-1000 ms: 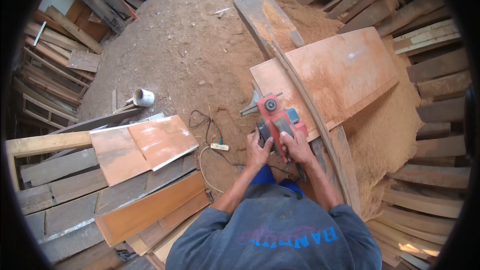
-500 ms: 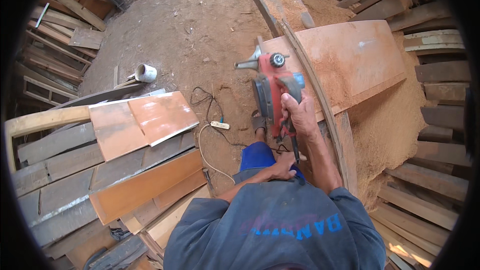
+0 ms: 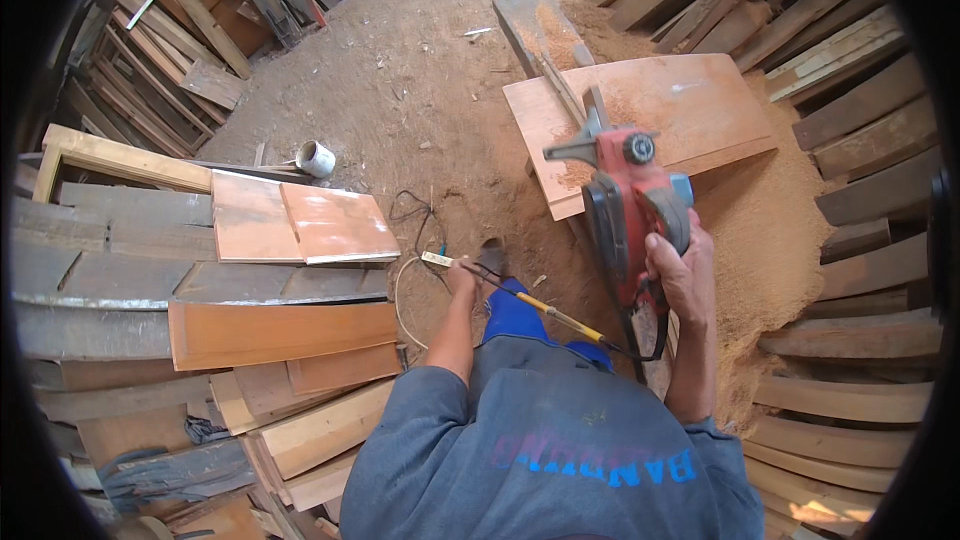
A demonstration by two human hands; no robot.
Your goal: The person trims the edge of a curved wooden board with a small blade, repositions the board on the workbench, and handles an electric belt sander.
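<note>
Now that the left hand (image 3: pixel 463 278) no longer steadies the red planer (image 3: pixel 622 202) but holds its cord (image 3: pixel 560 316), I register the right hand (image 3: pixel 685 268) alone gripping it, in front of the wooden panel's (image 3: pixel 735 105) near edge, presumably carrying its full weight.

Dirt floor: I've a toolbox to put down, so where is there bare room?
Mostly bare, with scattered debris: the dirt floor between the white bucket and the sawdusty orange panel. It is crowded around the left hand, beside the power strip and cord, and along the right side, packed with boards.
</note>
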